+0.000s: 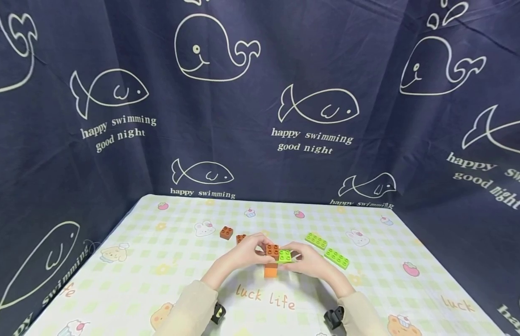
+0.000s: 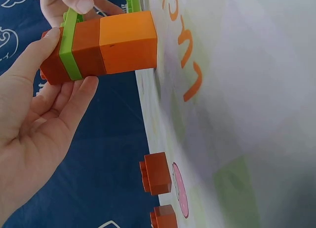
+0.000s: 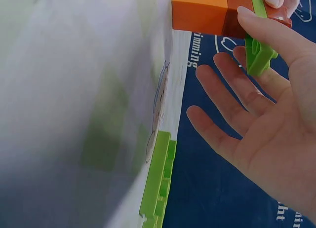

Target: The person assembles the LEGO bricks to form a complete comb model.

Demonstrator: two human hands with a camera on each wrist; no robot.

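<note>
A stack of toy building bricks stands upright near the table's middle. Its base is an orange block [image 2: 128,43], with a brown brick [image 2: 89,48] above, then a thin green plate brick [image 1: 284,255] jutting to the right, and another brown brick [image 1: 272,250] on top. My left hand [image 1: 248,251] grips the upper stack, its thumb on the top brown brick and fingertips along the opposite side. My right hand [image 1: 308,260] pinches the green plate brick near its overhang, thumb against the stack's near side; its other fingers [image 3: 222,124] spread out straight.
Two loose brown bricks lie behind and left, one farther out [image 1: 226,232] and one partly behind the left hand [image 1: 241,239]. To the right rest two green plate bricks, a rear one [image 1: 316,240] and a nearer one [image 1: 337,258]. A patterned cloth covers the table [image 1: 130,275]; dark curtains [image 1: 260,116] hang behind.
</note>
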